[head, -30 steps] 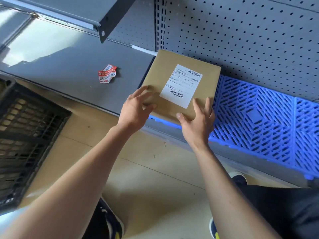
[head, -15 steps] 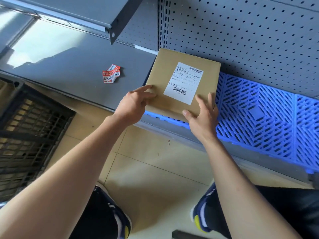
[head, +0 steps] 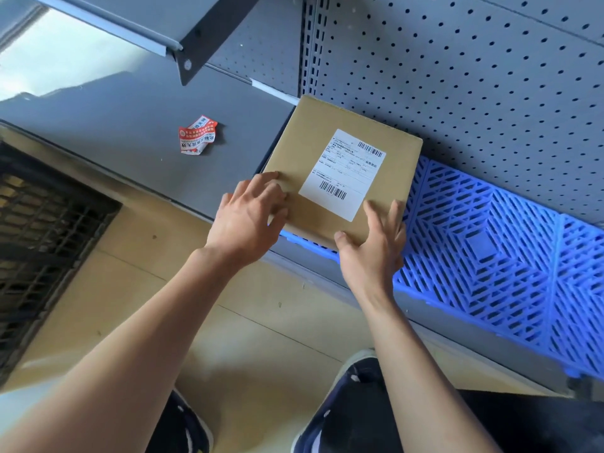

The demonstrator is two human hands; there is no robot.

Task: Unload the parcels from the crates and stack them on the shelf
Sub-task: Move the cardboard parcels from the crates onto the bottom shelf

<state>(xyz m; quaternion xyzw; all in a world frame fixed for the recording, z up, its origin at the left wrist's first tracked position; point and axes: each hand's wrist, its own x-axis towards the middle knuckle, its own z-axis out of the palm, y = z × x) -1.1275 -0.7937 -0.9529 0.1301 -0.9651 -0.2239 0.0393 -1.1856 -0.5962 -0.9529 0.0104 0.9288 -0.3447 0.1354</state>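
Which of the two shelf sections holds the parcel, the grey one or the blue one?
The blue grid section; the parcel lies at its left end.

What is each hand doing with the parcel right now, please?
Left hand: open, fingers resting flat on the parcel at its near left corner.
Right hand: open, straight fingers pressing the parcel's near right corner.

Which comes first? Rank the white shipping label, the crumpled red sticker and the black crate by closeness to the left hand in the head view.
From the left hand:
1. White shipping label, just right of the fingers, on the parcel top.
2. Crumpled red sticker, up and left, on the grey shelf.
3. Black crate, far left, on the floor.
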